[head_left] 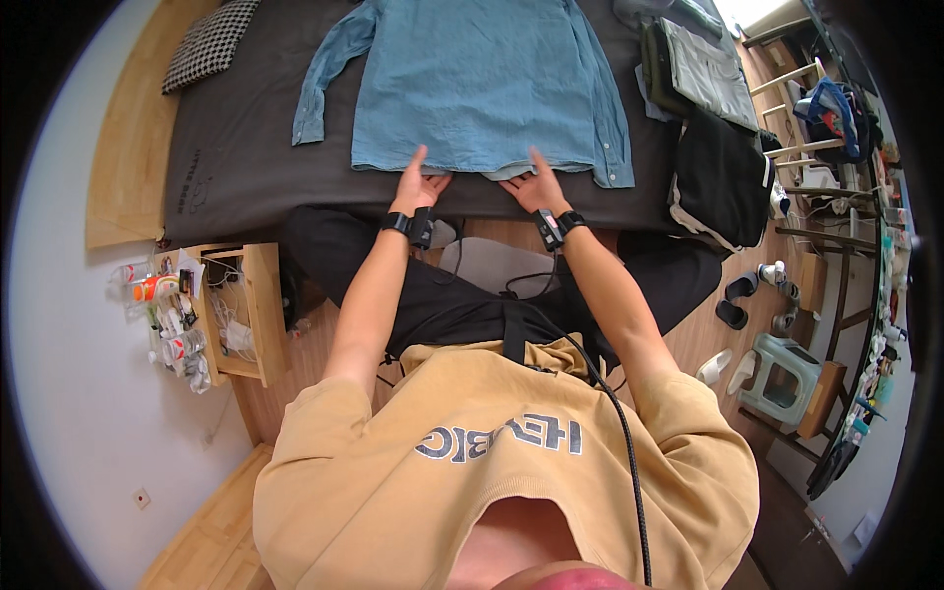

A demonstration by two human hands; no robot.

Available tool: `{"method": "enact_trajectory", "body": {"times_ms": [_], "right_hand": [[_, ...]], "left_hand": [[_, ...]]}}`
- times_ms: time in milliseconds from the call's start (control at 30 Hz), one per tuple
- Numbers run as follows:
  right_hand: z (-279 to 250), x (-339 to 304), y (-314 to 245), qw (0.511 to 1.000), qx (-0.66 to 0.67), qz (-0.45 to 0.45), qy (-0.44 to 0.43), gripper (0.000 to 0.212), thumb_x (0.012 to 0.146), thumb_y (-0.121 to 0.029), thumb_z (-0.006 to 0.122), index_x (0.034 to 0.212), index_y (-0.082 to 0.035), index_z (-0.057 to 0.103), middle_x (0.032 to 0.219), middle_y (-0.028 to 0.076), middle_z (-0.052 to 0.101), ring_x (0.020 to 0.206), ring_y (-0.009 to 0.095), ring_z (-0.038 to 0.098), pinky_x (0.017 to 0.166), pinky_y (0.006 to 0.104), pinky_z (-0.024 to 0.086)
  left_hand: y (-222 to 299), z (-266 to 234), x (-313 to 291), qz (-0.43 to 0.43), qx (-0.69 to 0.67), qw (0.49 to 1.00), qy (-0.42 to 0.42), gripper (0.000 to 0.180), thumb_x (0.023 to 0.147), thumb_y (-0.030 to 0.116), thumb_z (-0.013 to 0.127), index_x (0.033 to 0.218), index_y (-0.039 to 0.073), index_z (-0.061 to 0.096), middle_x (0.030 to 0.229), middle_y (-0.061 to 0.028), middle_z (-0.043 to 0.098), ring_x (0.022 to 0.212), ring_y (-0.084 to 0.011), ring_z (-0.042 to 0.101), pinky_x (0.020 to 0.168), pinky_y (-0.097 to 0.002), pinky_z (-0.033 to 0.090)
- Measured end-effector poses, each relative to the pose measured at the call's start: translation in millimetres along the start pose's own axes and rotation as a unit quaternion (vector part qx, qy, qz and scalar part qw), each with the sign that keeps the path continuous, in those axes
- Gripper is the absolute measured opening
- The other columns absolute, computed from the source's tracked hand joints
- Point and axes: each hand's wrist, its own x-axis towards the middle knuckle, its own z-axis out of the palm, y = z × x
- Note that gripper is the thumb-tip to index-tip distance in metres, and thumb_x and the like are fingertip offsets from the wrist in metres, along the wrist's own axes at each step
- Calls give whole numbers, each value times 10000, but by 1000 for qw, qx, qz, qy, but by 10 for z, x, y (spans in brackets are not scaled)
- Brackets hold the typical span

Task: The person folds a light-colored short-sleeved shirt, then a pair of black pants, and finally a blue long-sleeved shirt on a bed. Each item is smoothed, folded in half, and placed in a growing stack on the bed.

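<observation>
One smooth dark-grey bedsheet (256, 147), light-brown wood-grain floor (678, 315) at 3 o'clock. Blue long-sleeved fabric shirt (472, 88) flat on bedsheet, 12 o'clock. Left hand (425, 185), right hand (534, 189) at hem; can't tell if gripping.

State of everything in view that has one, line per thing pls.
Blue shirt: spread flat on the bed, sleeves at its sides, top out of frame
Left hand: at the shirt's hem, thumb up; grip unclear
Right hand: same, grip unclear
Light gray garment: folded, on a pile
Black garment: folded, at the bed's edge
Checked pillow: lying on the bed
Wooden cabinet: open-fronted, cables inside
</observation>
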Motion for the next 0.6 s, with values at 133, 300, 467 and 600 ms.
{"method": "enact_trajectory", "body": {"times_ms": [133, 300, 467, 600], "right_hand": [[54, 144, 98, 999, -17, -22, 16, 405, 1044, -170, 686, 1385, -25, 522, 1449, 169, 583, 1345, 359, 590, 1179, 532, 476], [-27, 117, 251, 994, -12, -20, 108, 390, 1044, -143, 682, 1368, 0, 518, 1426, 204, 584, 1322, 377, 599, 1141, 524, 525], [-26, 67, 417, 990, -120, 18, 72, 490, 1040, -197, 725, 1424, 23, 514, 1380, 211, 603, 1296, 366, 621, 1120, 504, 544], [14, 55, 457, 985, -162, -4, 66, 406, 1043, -163, 719, 1350, 39, 546, 1315, 185, 647, 1225, 340, 675, 1053, 475, 580]], "left_hand": [[-46, -80, 112, -30, 57, 998, -2, 354, 999, 282, 765, 1258, 98, 609, 1175, -106, 680, 1104, -300, 686, 988, -486, 572], [-202, -160, 48, -48, 84, 993, 63, 337, 1021, 247, 722, 1249, 42, 584, 1144, -147, 681, 1079, -330, 707, 954, -507, 600], [-479, -111, -84, -25, 102, 994, 17, 195, 1064, 140, 660, 1210, 20, 611, 1174, -148, 699, 1085, -313, 705, 1004, -484, 594], [-578, -119, -72, 36, 44, 998, 4, 180, 1022, 69, 709, 1175, 42, 617, 1144, -109, 706, 1055, -262, 714, 974, -441, 607]]}}
